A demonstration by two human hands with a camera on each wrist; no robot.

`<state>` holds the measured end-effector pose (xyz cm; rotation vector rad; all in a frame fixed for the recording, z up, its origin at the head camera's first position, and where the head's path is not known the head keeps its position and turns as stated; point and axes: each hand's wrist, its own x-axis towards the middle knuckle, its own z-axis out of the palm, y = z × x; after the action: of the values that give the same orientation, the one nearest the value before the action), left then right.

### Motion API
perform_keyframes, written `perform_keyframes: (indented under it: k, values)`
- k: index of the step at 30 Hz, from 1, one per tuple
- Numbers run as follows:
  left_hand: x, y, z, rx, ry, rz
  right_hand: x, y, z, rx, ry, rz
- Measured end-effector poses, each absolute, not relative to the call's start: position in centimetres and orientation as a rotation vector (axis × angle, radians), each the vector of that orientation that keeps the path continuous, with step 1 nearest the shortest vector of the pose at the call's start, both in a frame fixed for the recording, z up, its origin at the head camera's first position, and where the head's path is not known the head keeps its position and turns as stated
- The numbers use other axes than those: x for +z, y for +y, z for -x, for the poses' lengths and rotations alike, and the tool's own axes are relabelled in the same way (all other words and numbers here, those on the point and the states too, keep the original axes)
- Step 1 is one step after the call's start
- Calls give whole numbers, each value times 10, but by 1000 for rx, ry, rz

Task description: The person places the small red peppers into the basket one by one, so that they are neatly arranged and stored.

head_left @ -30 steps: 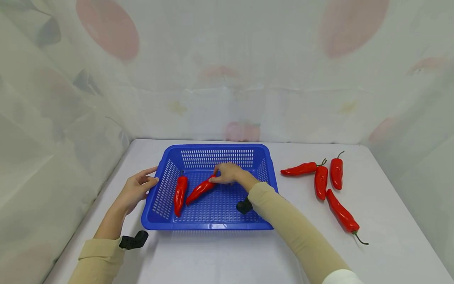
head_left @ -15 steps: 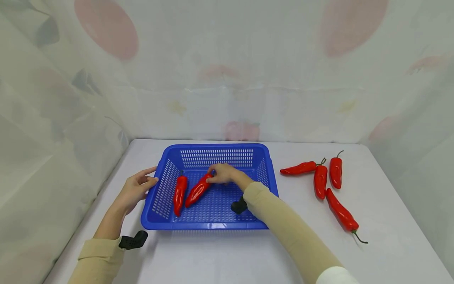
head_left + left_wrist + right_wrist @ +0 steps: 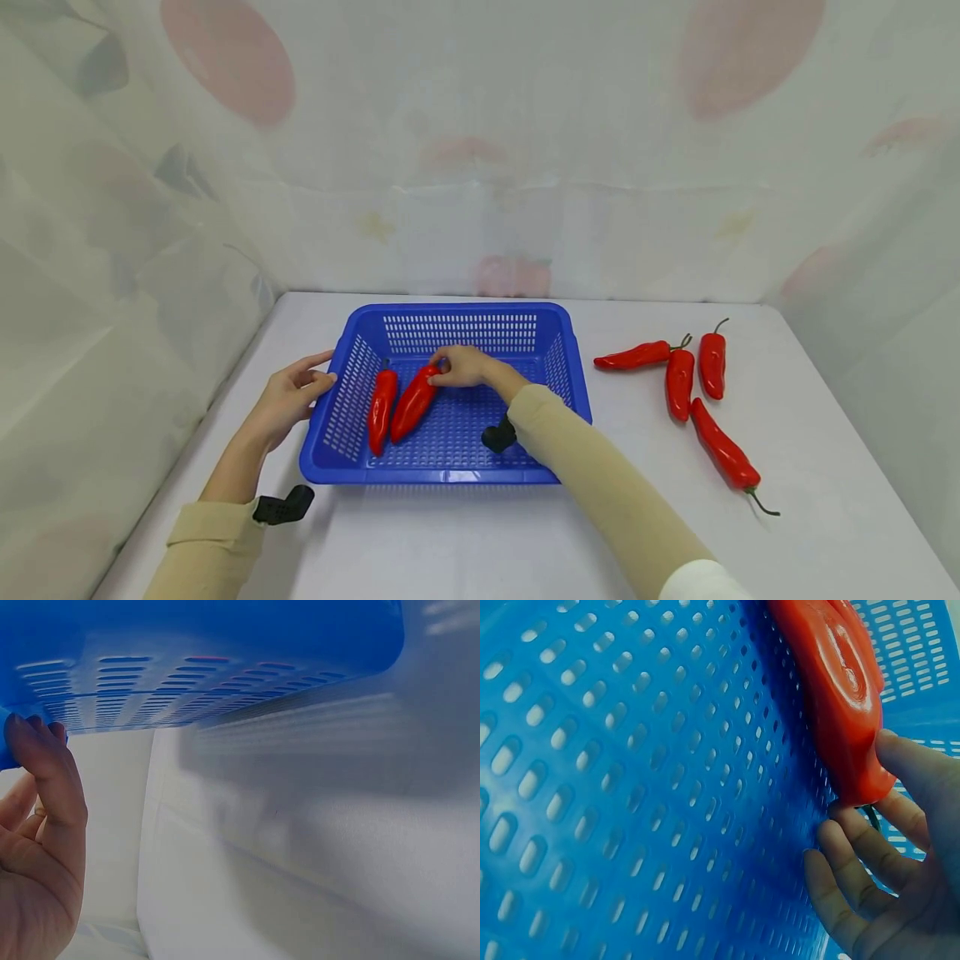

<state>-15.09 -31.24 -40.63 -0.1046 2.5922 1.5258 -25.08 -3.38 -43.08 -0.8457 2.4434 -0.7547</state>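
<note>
A blue plastic basket (image 3: 450, 477) with slotted walls stands on the white table. My left hand (image 3: 287, 398) holds its left rim; the left wrist view shows the thumb against the blue rim (image 3: 9, 742). Inside the basket, my right hand (image 3: 465, 367) pinches a red chili pepper (image 3: 413, 408) at its stem end, between thumb and fingers. That pepper slants, its tip toward the front. In the right wrist view the held pepper (image 3: 844, 697) shows a bit of green stem by the fingers. Another red chili pepper (image 3: 382, 412) lies just left of it, along the left wall.
Several red chili peppers lie on the table right of the basket: one pepper (image 3: 633, 357) sideways, one (image 3: 679, 383) touching it, one (image 3: 712, 365) farther right, one (image 3: 724, 450) nearer the front. A pale patterned curtain (image 3: 480, 167) closes off the back and sides.
My right hand has moved left with the pepper, which has turned more upright and come closer alongside the left pepper. My left hand and the basket have stayed put.
</note>
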Motion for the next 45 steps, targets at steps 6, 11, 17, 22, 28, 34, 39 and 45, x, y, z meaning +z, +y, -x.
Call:
perform_keyframes:
  k: [6,11,17,22,28,34,39,45]
  values:
    - [-406,-313,150,1534,2588,96,-434,-39,252,-791,2420,828]
    - [-405,-313,149,1532,2591,99,-435,-45,253,-796,2429,833]
    - [-407,-312,149,1529,2591,124,-433,-51,251,-800,2423,857]
    - [-407,-312,149,1532,2590,125,-432,-55,248,-791,2421,872]
    - [-407,-313,150,1544,2581,114,-433,-59,249,-772,2430,881]
    - [-408,-312,151,1551,2576,102,-435,-60,250,-767,2436,868]
    - [-408,-312,151,1546,2575,109,-435,-58,251,-790,2415,865]
    - [-407,-312,149,1535,2581,122,-431,-54,252,-849,2365,893]
